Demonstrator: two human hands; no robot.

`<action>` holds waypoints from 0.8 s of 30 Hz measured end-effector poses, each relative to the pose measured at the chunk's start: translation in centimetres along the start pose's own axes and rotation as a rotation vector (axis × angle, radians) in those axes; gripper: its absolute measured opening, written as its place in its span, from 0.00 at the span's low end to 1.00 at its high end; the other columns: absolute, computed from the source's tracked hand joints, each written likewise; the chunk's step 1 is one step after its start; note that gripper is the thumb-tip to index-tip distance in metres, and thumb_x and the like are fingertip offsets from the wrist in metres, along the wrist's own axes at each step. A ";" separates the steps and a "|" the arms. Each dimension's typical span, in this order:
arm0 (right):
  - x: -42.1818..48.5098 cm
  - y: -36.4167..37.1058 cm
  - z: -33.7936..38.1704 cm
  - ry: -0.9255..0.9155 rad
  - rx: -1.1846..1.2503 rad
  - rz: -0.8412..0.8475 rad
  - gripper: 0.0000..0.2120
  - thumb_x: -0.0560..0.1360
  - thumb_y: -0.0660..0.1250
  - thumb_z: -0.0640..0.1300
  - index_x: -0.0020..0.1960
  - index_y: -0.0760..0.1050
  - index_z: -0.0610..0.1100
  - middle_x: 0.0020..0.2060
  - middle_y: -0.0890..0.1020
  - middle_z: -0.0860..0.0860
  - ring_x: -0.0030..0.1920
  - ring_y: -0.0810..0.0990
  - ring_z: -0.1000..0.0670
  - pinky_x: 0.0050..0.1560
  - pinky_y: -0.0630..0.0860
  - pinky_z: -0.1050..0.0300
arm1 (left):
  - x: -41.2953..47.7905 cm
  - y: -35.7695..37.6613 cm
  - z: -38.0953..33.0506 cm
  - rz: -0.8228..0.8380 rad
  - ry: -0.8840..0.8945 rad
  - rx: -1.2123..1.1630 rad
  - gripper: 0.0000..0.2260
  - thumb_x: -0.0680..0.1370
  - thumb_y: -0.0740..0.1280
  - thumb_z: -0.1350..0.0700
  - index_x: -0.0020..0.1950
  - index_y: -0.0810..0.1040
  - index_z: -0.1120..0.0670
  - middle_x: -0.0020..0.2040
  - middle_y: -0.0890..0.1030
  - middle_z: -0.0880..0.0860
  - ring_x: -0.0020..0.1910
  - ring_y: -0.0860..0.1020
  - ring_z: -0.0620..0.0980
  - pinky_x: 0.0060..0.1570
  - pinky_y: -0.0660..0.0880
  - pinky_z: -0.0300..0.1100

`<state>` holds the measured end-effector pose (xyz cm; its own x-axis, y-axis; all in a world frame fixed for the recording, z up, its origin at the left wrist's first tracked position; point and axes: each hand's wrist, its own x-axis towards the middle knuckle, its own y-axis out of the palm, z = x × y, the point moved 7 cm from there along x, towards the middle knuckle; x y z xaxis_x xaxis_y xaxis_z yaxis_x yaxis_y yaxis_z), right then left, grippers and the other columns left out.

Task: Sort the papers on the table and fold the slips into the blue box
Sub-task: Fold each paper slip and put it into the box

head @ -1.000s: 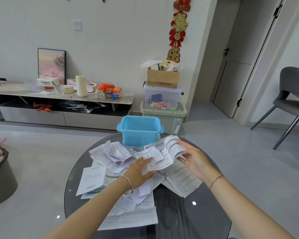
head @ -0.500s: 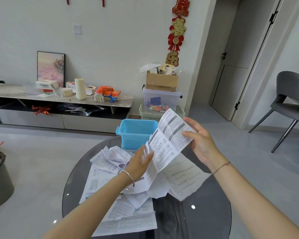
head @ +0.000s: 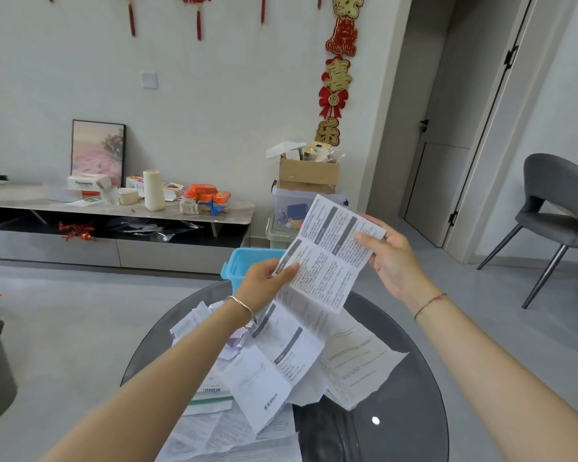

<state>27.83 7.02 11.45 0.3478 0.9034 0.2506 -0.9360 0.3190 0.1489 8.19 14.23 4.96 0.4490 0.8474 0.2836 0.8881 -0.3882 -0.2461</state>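
"Head view, centre-left: where's the blue box [head: 239,261]?"

"At the tabletop's [head: 397,428] far rim, partly hidden behind the left hand [head: 264,281]. That hand's thumb and fingers pinch the left edge of a long creased slip [head: 327,261], held up above the loose papers [head: 357,361]."

"And the right hand [head: 394,258]?"

"It grips the slip's upper right corner, thumb in front, fingers behind."

table [head: 381,438]: round, dark glass | papers [head: 357,361]: heaped on it | blue box [head: 244,261]: far edge
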 end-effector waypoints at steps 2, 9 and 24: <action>-0.5 0.4 -0.7 0.002 -0.090 0.032 0.10 0.77 0.64 0.35 0.56 0.78 0.44 0.51 0.84 0.47 0.49 0.83 0.51 0.54 0.79 0.53 | 0.1 0.2 -0.5 0.004 -0.023 -0.054 0.10 0.80 0.63 0.51 0.48 0.80 0.56 0.42 0.81 0.50 0.40 0.77 0.44 0.43 0.74 0.33; -2.8 3.2 -4.6 0.032 -0.371 0.241 0.14 0.76 0.64 0.57 0.55 0.81 0.52 0.55 0.77 0.30 0.49 0.65 0.52 0.51 0.55 0.55 | 1.0 0.2 0.1 -0.119 -0.264 -0.212 0.18 0.81 0.60 0.46 0.34 0.66 0.53 0.30 0.66 0.51 0.30 0.66 0.48 0.36 0.68 0.40; -3.7 2.5 -7.0 0.086 -0.259 0.147 0.10 0.76 0.67 0.37 0.56 0.79 0.42 0.47 0.85 0.47 0.48 0.84 0.49 0.47 0.80 0.60 | 0.2 1.5 -1.2 -0.012 -0.123 -0.119 0.12 0.78 0.66 0.50 0.60 0.77 0.52 0.55 0.82 0.54 0.52 0.81 0.51 0.57 0.77 0.46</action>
<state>23.83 6.42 4.21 0.2118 0.9628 0.1679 -0.9626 0.2353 -0.1345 9.68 13.39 5.76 0.4292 0.8874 0.1681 0.9020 -0.4118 -0.1296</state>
